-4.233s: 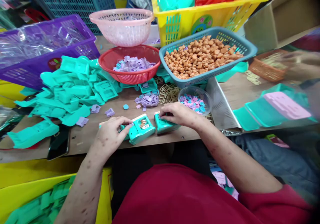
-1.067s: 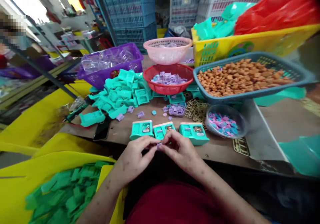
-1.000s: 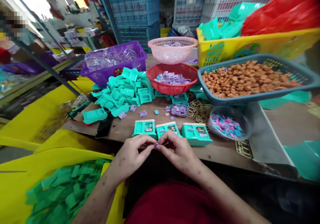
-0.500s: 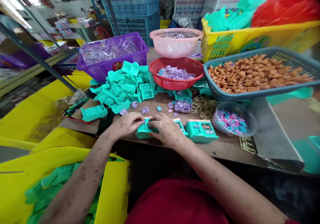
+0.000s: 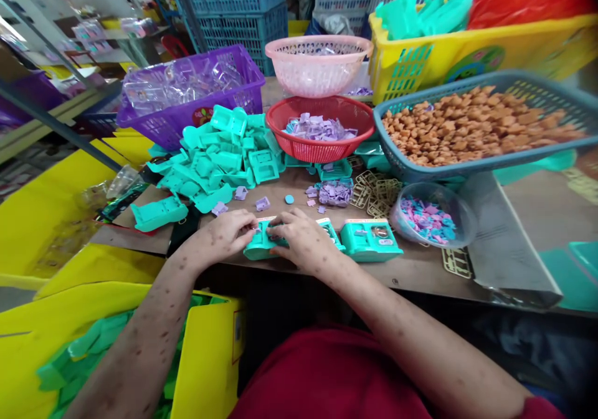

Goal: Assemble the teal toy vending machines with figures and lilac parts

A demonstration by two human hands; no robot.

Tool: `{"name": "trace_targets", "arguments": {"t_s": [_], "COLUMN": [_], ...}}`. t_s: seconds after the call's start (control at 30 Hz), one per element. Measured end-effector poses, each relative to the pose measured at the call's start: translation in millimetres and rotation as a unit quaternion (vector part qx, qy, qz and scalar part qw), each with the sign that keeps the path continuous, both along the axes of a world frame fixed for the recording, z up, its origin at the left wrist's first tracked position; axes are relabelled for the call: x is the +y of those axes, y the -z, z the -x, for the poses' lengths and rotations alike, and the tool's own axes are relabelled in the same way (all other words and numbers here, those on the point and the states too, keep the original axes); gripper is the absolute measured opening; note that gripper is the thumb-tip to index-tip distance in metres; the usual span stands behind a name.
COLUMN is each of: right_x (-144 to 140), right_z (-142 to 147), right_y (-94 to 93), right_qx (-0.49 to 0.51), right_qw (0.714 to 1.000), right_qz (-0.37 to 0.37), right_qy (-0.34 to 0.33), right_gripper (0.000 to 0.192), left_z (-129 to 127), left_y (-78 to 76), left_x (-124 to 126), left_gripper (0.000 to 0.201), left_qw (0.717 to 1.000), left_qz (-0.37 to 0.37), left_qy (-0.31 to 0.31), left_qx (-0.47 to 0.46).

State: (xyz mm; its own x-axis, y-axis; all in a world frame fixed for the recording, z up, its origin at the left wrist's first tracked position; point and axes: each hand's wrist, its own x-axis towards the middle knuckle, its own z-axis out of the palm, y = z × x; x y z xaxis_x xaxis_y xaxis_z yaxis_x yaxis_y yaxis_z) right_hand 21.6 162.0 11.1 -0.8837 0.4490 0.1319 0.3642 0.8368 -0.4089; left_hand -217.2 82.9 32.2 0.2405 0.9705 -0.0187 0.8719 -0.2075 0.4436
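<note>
Three teal toy boxes stand in a row at the table's near edge. My left hand (image 5: pixel 231 232) grips the left side of the leftmost teal box (image 5: pixel 258 248). My right hand (image 5: pixel 301 241) lies over the top of that box and hides most of the middle box (image 5: pixel 332 232); its fingertips press on the leftmost box beside my left fingers. The rightmost teal box (image 5: pixel 371 240) stands free, just right of my right hand. Whatever small piece is under my fingers is hidden.
Beyond the boxes lie a pile of teal shells (image 5: pixel 219 157), loose purple pieces (image 5: pixel 334 192), gold frames (image 5: pixel 380 192), a clear bowl of pink and blue bits (image 5: pixel 432 220), a red basket (image 5: pixel 322 126), a blue basket of orange figures (image 5: pixel 476 126), a purple basket (image 5: pixel 187 92). A yellow bin (image 5: pixel 116 338) stands at lower left.
My hands were pinching a small purple piece together in front of the boxes; they have moved forward and down onto the leftmost box. The view has tilted slightly downward.
</note>
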Motion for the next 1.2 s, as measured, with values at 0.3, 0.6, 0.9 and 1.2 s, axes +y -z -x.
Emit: {"name": "trace_targets", "arguments": {"t_s": [0.3, 0.6, 0.9, 1.2], "right_x": [2, 2, 1, 1], "right_z": [0, 1, -1, 0], "right_y": [2.9, 2.2, -3.9, -2.5], "right_qx": [-0.008, -0.006, -0.022, -0.03], "right_qw": [1.0, 1.0, 1.0, 0.999], "right_qz": [-0.012, -0.013, 0.002, -0.016], "right_qy": [-0.003, 0.002, 0.006, 0.012], "right_gripper": [0.035, 0.035, 0.036, 0.032], "left_z": [-3, 3, 6, 5], "left_y": [-2.1, 0.6, 2.9, 1.7], "left_x": [1, 2, 5, 17], "left_gripper": [0.021, 0.025, 0.025, 0.024], "left_qw": [0.999, 0.999, 0.996, 0.984], "left_qz": [0.0, -0.005, -0.021, 0.005], "left_qy": [0.01, 0.021, 0.048, 0.082], "left_qx": [0.037, 0.044, 0.072, 0.159]}}
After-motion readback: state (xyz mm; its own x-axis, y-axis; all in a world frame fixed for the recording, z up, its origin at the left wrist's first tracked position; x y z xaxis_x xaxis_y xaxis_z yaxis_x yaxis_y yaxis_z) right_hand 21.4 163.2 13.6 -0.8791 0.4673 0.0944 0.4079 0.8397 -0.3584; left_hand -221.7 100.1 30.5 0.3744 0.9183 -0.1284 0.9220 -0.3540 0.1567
